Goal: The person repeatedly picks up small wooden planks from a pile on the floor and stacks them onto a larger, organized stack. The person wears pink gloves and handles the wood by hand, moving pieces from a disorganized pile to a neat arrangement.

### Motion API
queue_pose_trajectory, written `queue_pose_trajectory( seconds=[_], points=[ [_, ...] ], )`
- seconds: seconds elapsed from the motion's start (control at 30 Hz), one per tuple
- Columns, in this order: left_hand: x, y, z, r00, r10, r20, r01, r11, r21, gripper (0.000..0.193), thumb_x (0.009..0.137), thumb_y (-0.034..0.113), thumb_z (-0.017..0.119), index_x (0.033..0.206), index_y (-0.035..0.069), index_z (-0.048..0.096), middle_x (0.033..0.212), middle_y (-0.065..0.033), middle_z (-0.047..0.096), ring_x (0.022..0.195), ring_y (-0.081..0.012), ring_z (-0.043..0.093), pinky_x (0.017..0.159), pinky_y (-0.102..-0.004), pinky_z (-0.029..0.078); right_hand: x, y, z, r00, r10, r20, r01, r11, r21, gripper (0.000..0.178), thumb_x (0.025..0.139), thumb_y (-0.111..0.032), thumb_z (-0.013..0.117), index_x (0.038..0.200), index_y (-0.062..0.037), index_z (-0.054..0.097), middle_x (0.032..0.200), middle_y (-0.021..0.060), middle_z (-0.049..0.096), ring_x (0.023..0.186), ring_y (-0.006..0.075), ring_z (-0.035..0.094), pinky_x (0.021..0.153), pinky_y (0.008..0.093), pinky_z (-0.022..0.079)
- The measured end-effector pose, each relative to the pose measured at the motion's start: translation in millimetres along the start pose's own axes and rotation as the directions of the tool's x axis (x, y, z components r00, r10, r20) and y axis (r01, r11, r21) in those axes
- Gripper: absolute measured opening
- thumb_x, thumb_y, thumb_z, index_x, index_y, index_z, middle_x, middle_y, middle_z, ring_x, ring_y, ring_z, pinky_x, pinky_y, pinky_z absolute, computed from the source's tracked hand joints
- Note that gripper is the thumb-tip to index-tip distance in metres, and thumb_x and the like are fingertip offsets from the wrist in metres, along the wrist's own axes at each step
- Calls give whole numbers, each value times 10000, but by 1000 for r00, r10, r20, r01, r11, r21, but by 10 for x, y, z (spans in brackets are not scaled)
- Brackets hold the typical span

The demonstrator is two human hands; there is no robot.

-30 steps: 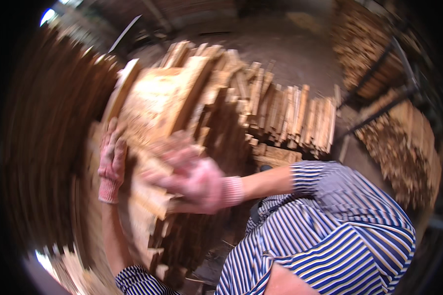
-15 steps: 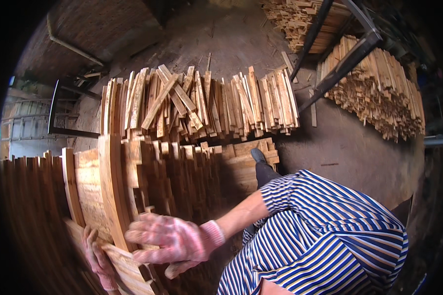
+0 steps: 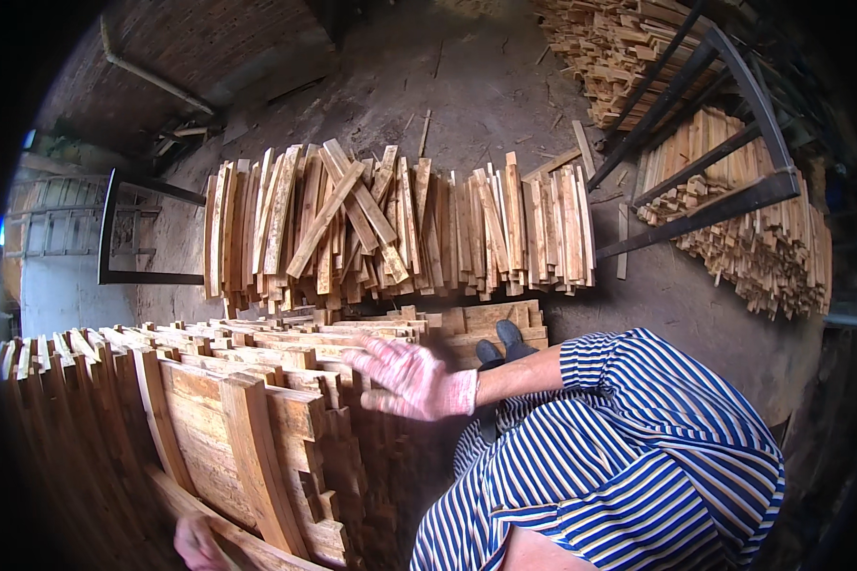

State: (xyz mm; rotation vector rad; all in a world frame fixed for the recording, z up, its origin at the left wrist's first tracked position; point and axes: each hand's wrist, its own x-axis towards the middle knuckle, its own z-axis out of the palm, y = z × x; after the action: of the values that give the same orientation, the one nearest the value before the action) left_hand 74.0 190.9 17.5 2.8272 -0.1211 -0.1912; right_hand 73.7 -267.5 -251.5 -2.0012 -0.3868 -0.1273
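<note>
My right hand (image 3: pixel 414 381), in a pinkish work glove, is spread open above the ends of stacked wooden slats and holds nothing. Low on the left, my left hand (image 3: pixel 200 544), also gloved, is beside the lower wooden rail (image 3: pixel 224 523) of a slatted panel; its fingers are blurred and partly cut off. That wooden panel (image 3: pixel 195 419) leans upright, with a thick wooden batten (image 3: pixel 260 462) and a second batten (image 3: pixel 162 419) across its boards. Behind it runs a row of similar upright panels (image 3: pixel 76 409).
A heap of loose wooden slats (image 3: pixel 305 219) lies beyond, between a dark metal frame (image 3: pixel 152 278) at left and another metal frame (image 3: pixel 733 205) at right. More slats are piled far right (image 3: pixel 762 238). Boards (image 3: pixel 495 319) lie by my shoes (image 3: pixel 507 335).
My right hand has moved up and to the right, away from the panel's batten. My left hand has slid lower along the rail. The view has shifted, showing more of the stack's tops.
</note>
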Motion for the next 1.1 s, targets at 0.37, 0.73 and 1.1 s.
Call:
queue_pose_trajectory(
  seconds=[0.37, 0.73, 1.1],
  points=[
    [3557, 1507, 178, 886, 290, 362, -426, 817, 389, 290, 974, 311, 575, 1012, 30, 633, 907, -194, 665, 866, -391, 643, 770, -461, 498, 659, 1029, 157, 910, 406, 80, -401, 913, -68, 789, 927, -518, 585, 1566, -155, 296, 1618, 208, 245, 1416, 415, 381, 1151, 497, 349],
    [6262, 1130, 4012, 817, 43, 575, -318, 865, 387, 700, 930, 532, 642, 1488, 149, 461, 1233, -126, 687, 978, -209, 688, 796, -330, 572, 1350, 3593, 136, 694, 681, 233, -686, 724, -72, 772, 924, -464, 594, 1547, -118, 298, 1561, 235, 336, 1411, 403, 399, 1154, 445, 346],
    [6537, 159, 6607, 977, -196, 80, 95, 743, 663, 539, 914, 52, 565, 1419, 196, 440, 1277, -126, 550, 1171, -324, 549, 928, -486, 477, 2965, 5881, 370, 430, 690, 583, -675, 674, -299, 776, 940, -473, 548, 1524, -10, 331, 1412, 270, 527, 709, 211, 571, 499, 272, 446]
  ],
)
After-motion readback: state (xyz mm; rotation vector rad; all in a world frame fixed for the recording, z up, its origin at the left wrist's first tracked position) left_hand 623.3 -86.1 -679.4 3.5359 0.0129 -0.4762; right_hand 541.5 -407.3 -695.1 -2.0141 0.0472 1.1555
